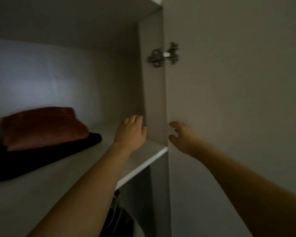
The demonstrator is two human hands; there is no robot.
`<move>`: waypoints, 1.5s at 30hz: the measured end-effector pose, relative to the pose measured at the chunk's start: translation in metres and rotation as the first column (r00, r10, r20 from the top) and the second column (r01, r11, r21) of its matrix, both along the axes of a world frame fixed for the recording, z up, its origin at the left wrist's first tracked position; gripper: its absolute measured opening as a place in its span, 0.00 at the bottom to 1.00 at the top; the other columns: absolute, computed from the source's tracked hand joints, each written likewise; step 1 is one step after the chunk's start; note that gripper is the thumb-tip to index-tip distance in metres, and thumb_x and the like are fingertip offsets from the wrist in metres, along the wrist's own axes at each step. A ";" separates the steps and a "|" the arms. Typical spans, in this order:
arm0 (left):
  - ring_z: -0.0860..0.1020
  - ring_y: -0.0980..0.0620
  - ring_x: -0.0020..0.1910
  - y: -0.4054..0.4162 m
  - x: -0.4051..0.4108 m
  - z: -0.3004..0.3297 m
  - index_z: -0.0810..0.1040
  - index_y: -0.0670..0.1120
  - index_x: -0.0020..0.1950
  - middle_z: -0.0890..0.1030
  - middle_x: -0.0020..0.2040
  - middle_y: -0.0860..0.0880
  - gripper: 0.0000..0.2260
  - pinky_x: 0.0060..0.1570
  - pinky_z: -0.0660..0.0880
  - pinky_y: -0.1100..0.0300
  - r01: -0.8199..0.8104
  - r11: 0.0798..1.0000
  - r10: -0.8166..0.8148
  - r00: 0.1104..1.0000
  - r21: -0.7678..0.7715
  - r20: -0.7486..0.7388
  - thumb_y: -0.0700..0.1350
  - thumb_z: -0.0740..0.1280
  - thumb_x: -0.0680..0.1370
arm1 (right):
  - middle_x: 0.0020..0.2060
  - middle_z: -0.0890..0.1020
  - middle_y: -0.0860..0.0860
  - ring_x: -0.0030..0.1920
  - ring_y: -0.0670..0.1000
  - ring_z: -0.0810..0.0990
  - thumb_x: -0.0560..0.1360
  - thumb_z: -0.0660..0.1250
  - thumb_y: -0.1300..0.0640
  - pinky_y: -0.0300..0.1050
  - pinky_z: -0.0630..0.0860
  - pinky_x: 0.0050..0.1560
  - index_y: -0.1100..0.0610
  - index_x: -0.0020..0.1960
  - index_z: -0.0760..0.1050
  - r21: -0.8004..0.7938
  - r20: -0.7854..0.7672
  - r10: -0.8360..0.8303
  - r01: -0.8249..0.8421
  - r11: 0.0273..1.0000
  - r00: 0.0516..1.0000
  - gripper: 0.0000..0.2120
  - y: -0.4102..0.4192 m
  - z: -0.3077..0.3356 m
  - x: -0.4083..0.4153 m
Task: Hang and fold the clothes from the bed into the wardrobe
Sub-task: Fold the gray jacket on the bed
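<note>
Clothes sit folded at the left of the frame: a rust-red piece point(43, 126) atop a black one point(46, 156) on the wardrobe shelf point(142, 159). Both hands are empty. Left hand point(131, 132) reaches palm-down over the shelf at centre, grip relaxed; right hand point(181, 134), fingers loosely curled, nears the door point(229, 82). Judging by this, next pieces should stack squarely beside the pile

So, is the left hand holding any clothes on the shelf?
No, the left hand is empty above the bare shelf, apart from the folded rust-red garment.
</note>
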State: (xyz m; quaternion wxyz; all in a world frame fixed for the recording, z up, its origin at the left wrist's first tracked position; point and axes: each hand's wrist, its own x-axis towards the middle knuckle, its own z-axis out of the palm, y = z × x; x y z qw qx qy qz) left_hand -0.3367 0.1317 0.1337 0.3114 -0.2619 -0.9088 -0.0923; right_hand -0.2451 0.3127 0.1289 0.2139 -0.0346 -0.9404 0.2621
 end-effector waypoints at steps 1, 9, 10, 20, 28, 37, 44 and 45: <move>0.70 0.41 0.66 0.011 0.005 -0.004 0.67 0.44 0.71 0.71 0.68 0.43 0.21 0.65 0.65 0.51 0.022 1.000 -0.022 1.000 -0.006 0.001 0.51 0.59 0.80 | 0.70 0.70 0.54 0.67 0.55 0.71 0.77 0.63 0.54 0.45 0.67 0.65 0.55 0.73 0.63 0.012 0.007 -0.016 0.015 1.000 1.000 0.26 0.010 -0.002 0.012; 0.71 0.41 0.63 0.124 0.123 -0.057 0.70 0.42 0.67 0.74 0.64 0.42 0.19 0.63 0.66 0.51 0.206 0.970 -0.202 0.979 -0.132 0.038 0.50 0.60 0.80 | 0.65 0.75 0.51 0.60 0.52 0.76 0.76 0.66 0.53 0.43 0.71 0.60 0.52 0.70 0.69 -0.067 0.162 -0.172 0.184 0.981 0.972 0.23 0.115 -0.059 0.184; 0.72 0.41 0.63 0.139 0.143 -0.063 0.71 0.42 0.67 0.75 0.64 0.42 0.19 0.63 0.67 0.51 0.227 0.964 -0.223 0.974 -0.136 0.045 0.50 0.60 0.80 | 0.65 0.75 0.51 0.60 0.52 0.75 0.76 0.66 0.53 0.43 0.70 0.61 0.52 0.70 0.69 -0.055 0.168 -0.200 0.212 0.976 0.965 0.23 0.132 -0.065 0.212; 0.76 0.43 0.56 0.332 0.385 -0.127 0.74 0.43 0.62 0.77 0.59 0.45 0.15 0.49 0.75 0.51 0.591 0.783 -0.577 0.807 -0.196 0.127 0.48 0.59 0.79 | 0.72 0.67 0.50 0.69 0.52 0.68 0.77 0.63 0.51 0.46 0.66 0.67 0.53 0.73 0.63 0.072 0.261 -0.531 0.533 0.843 0.806 0.26 0.292 -0.132 0.489; 0.69 0.44 0.66 0.475 0.514 -0.179 0.64 0.43 0.71 0.69 0.71 0.45 0.21 0.61 0.69 0.52 0.723 0.660 -0.665 0.688 -0.203 0.290 0.51 0.55 0.81 | 0.72 0.67 0.52 0.69 0.55 0.68 0.77 0.63 0.51 0.51 0.67 0.69 0.56 0.73 0.62 0.122 0.333 -0.704 0.712 0.691 0.627 0.27 0.373 -0.185 0.654; 0.67 0.43 0.69 0.585 0.764 -0.221 0.61 0.43 0.75 0.67 0.73 0.43 0.25 0.67 0.65 0.50 0.845 0.518 -0.754 0.525 -0.135 0.394 0.53 0.55 0.81 | 0.72 0.66 0.52 0.69 0.56 0.68 0.76 0.64 0.51 0.49 0.67 0.66 0.54 0.74 0.62 0.124 0.411 -0.806 0.850 0.512 0.426 0.28 0.436 -0.232 0.919; 0.68 0.43 0.68 0.625 0.952 -0.256 0.62 0.43 0.75 0.67 0.72 0.43 0.25 0.67 0.64 0.50 0.899 0.405 -0.766 0.434 -0.168 0.474 0.53 0.57 0.80 | 0.72 0.65 0.54 0.69 0.56 0.68 0.77 0.64 0.51 0.49 0.67 0.66 0.55 0.74 0.61 0.113 0.541 -0.767 0.875 0.471 0.343 0.28 0.465 -0.259 1.115; 0.68 0.42 0.69 0.634 0.972 -0.261 0.62 0.43 0.75 0.67 0.72 0.42 0.25 0.68 0.64 0.50 0.900 0.404 -0.762 0.429 -0.163 0.485 0.53 0.57 0.80 | 0.72 0.65 0.53 0.68 0.56 0.68 0.77 0.64 0.51 0.49 0.67 0.65 0.55 0.74 0.61 0.118 0.538 -0.773 0.878 0.463 0.336 0.28 0.471 -0.263 1.136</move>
